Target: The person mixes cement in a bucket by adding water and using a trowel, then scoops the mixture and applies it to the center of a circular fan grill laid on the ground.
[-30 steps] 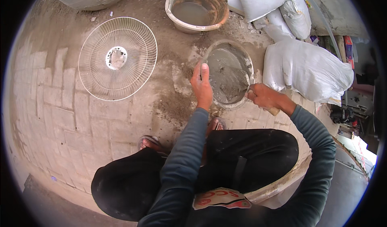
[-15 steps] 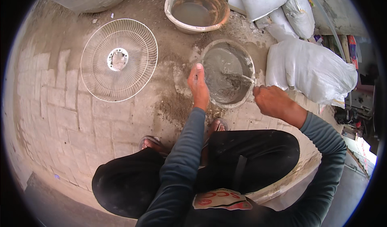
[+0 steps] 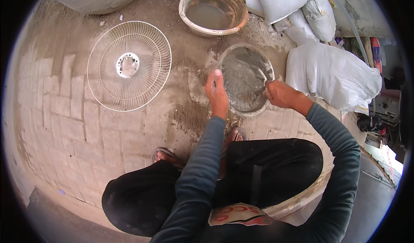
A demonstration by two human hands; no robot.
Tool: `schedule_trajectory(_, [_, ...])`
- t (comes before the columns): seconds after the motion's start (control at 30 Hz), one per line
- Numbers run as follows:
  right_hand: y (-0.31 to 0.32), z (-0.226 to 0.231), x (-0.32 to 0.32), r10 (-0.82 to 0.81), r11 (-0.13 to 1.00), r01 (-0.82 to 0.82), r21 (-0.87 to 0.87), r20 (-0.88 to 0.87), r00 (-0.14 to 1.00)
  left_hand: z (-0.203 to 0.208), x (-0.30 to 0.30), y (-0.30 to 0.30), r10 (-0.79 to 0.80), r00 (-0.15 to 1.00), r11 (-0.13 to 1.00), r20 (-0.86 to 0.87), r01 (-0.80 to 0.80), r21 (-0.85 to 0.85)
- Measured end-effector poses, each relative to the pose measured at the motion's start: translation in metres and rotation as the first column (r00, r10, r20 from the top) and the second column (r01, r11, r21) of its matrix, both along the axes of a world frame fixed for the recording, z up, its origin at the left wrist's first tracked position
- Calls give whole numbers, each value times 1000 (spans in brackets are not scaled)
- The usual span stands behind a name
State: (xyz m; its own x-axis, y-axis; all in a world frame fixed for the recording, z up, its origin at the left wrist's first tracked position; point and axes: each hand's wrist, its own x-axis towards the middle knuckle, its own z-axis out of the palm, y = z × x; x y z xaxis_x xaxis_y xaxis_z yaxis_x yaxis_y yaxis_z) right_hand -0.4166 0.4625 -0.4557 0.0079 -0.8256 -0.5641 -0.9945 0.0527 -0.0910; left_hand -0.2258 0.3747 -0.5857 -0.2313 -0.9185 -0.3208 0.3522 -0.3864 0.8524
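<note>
A round grey tub (image 3: 268, 61) of wet cement (image 3: 241, 72) stands on the ground in front of me. My left hand (image 3: 217, 93) is against its left rim, thumb up, steadying the tub; some of its fingers are hidden. At the right rim, my right hand (image 3: 279, 94) is closed round the handle of a trowel (image 3: 261, 74). A pale shank shows above the cement, while the blade is mostly sunk in the grey mix.
Beyond the tub stands an orange-brown basin (image 3: 243, 24) with grey liquid. A white fan grille (image 3: 128, 65) lies on the paving at left. White sacks (image 3: 332, 72) are piled at right. My sandalled feet (image 3: 166, 155) are just below the tub.
My right hand has moved left and slightly up, over the tub's right rim. The trowel blade, plainly visible before, has gone into the cement. My left hand stays at the rim.
</note>
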Motion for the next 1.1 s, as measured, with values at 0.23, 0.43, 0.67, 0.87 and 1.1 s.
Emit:
schedule_trajectory(0.23, [-9,22,68,-906,418,664,620,341,251,-3,7,-1,-25,1000,998,12,25,49])
schedule_trajectory(0.43, [-27,-31,46,-604,-10,114,993,85,-792,-1,9,-2,-72,995,997,64,70,31])
schedule_trajectory(0.67, [9,37,5,-468,43,-136,990,-101,-878,5,0,2,-14,996,1000,92,12,29])
schedule_trajectory(0.87, [-51,134,47,-788,569,645,510,115,605,-6,17,-6,12,995,1000,103,-13,13])
schedule_trajectory(1.1, [-22,-19,44,229,973,-221,62,-202,952,2,1,-4,-28,999,1000,15,28,0])
